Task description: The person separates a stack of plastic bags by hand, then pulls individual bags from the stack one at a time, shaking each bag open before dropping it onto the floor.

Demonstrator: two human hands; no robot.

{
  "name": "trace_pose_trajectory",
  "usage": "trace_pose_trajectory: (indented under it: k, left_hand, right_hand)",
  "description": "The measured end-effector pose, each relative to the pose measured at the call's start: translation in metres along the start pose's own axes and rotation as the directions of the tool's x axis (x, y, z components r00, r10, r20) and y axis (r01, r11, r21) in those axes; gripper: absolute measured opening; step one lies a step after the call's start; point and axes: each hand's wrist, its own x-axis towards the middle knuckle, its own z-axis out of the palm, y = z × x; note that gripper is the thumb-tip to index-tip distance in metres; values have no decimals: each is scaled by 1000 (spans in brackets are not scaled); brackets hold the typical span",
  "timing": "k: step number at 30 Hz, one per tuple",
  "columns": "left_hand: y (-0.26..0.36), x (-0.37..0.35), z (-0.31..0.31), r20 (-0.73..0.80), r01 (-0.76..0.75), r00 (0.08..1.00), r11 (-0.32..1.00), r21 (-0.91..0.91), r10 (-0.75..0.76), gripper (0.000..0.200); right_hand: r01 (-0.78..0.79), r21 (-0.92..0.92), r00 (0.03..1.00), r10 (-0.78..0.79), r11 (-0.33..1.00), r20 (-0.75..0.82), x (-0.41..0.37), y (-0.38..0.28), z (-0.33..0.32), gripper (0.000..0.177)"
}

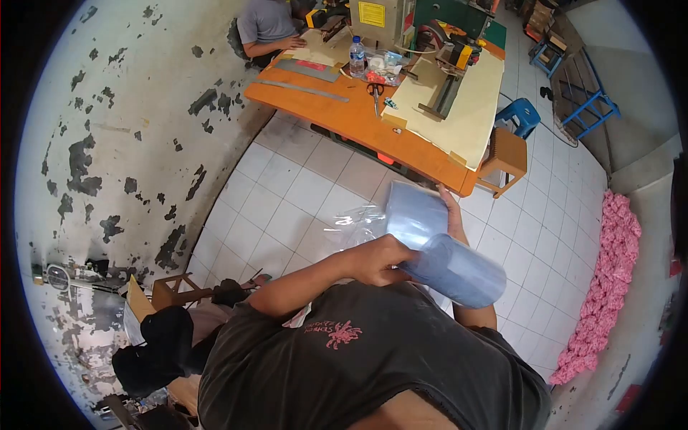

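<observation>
Plastic film (pixel 469 276), apparently two rolls: the left hand (pixel 381 261) grips the end of the near roll (pixel 451 265); the right hand (pixel 453 211) holds the far roll (pixel 416 213).

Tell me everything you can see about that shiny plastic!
The shiny plastic is see-through and bluish, and looks bendy. The lower part curls into a tilted roll; the upper part is smooth and gently curved. I can't tell whether they join. The left hand grips the roll's left end, and the right hand touches the upper part's edge. It is held above the floor.
</observation>
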Motion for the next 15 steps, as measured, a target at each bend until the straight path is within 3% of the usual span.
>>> trace_pose_trajectory:
  k: [1, 3, 4, 6, 7, 8, 9, 10, 12, 13, 14, 15]
  left_hand:
    - [-3, -1, 3, 0, -28, 1000, 999, 17, 28, 29]
    - [-22, -12, 9, 41, -16, 999, 991, 134, 11, 39]
    - [-23, -11, 8, 43, -17, 999, 991, 132, 11, 39]
    - [-26, -6, 2, 52, -49, 998, 960, 276, 36, 57]
    - [-17, -2, -6, 62, -90, 995, 932, 352, 72, 49]
    - [-9, -2, -9, 64, -94, 995, 931, 353, 76, 49]
    - [-3, -4, -13, -5, -86, 996, 945, 316, 92, 43]
    - [0, -8, -16, -75, -79, 992, 958, 276, 104, 39]
    - [-12, -27, -25, -238, -76, 971, 984, -162, 35, 47]
    - [-29, -35, -21, -468, -207, 884, 911, -355, 19, 44]
    - [-42, -38, -19, -676, -218, 723, 883, -416, -140, 43]
    - [-55, -40, -18, -811, -247, 500, 848, -469, -303, 44]
  right_hand:
    - [-4, -2, 1000, 4, 1000, -2, 12, -10, -10, 63]
    - [-9, -324, 975, 80, 946, 209, 34, -30, -16, 58]
    - [-24, -300, 977, 87, 953, 197, 23, -42, 11, 52]
    - [177, -359, 980, -131, 916, 148, 14, -63, 44, 44]
    - [178, -359, 980, -133, 916, 148, 5, -71, 61, 44]
    - [337, -402, 941, -296, 851, 163, -6, -79, 79, 46]
    - [483, -441, 874, -450, 757, 183, -17, -86, 92, 48]
    - [484, -442, 872, -455, 755, 178, -29, -92, 101, 48]
    - [632, -489, 772, -546, 602, 326, -52, -95, 112, 54]
    - [707, -458, 704, -601, 539, 378, -58, -90, 115, 56]
    - [706, -460, 704, -604, 539, 374, -61, -86, 108, 56]
    - [750, -469, 654, -625, 466, 426, -62, -81, 95, 55]
